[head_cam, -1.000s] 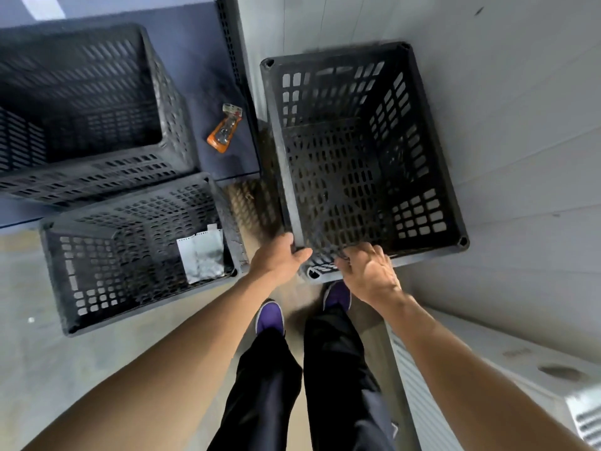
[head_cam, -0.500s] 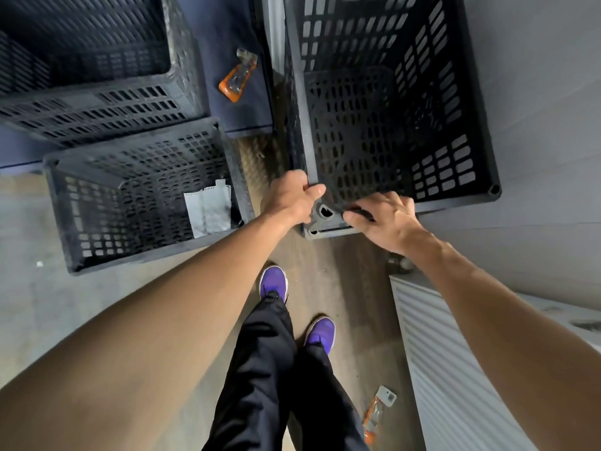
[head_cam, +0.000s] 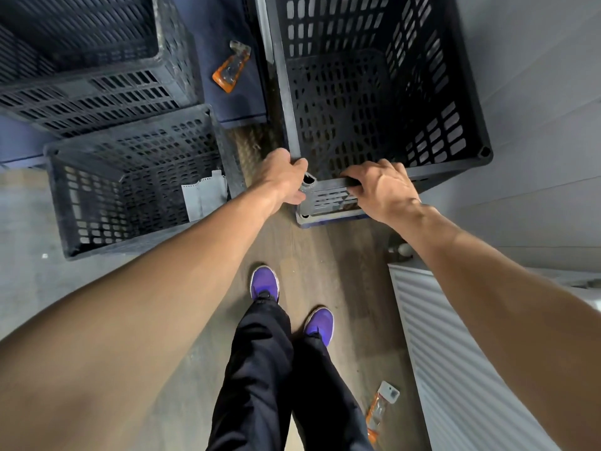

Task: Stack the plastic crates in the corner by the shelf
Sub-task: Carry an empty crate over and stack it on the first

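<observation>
A black perforated plastic crate (head_cam: pixel 455 102) stands against the grey wall at the upper right, sitting on another crate whose rim (head_cam: pixel 328 211) shows beneath its near edge. My left hand (head_cam: pixel 283 179) grips the top crate's near-left corner. My right hand (head_cam: pixel 380 187) is closed over its near rim. A second black crate (head_cam: pixel 107 196) sits on the floor at the left with a grey paper piece (head_cam: pixel 203 198) inside. A third black crate (head_cam: pixel 97 89) rests on the blue shelf behind it.
The blue shelf (head_cam: pixel 227 102) carries an orange packet (head_cam: pixel 231 68). Another orange packet (head_cam: pixel 379 410) lies on the wooden floor near a white radiator (head_cam: pixel 455 369) at the right. My purple shoes (head_cam: pixel 265 284) stand just behind the stack.
The view has shifted back from the crate and my feet have stepped back. Both hands stay on the near rim, and the lower crate's rim now shows beneath.
</observation>
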`<action>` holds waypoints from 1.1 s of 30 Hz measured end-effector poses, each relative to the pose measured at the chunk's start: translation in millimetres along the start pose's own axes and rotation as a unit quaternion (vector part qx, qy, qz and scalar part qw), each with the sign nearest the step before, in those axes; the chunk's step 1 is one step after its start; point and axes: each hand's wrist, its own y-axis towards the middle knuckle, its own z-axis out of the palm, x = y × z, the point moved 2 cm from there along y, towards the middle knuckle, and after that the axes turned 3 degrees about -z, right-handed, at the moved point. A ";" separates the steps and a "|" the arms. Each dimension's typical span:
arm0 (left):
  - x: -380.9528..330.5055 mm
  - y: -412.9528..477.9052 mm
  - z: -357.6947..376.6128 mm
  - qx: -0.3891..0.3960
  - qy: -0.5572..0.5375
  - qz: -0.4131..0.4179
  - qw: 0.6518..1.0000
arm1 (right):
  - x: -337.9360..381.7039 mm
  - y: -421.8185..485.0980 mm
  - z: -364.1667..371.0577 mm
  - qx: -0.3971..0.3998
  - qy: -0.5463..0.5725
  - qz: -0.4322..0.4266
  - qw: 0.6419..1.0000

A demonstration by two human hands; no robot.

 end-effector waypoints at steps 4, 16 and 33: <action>2.9 -8.0 5.6 -0.005 0.003 0.000 1.000 | -2.6 -5.3 0.3 -0.006 0.004 -0.006 1.000; 3.6 -5.7 26.3 -0.042 0.093 -0.019 0.995 | 4.8 -3.1 4.5 0.054 -0.060 -0.001 0.997; 1.0 -7.6 19.7 -0.034 0.135 0.008 0.990 | 8.3 0.5 3.5 0.098 -0.039 0.018 0.994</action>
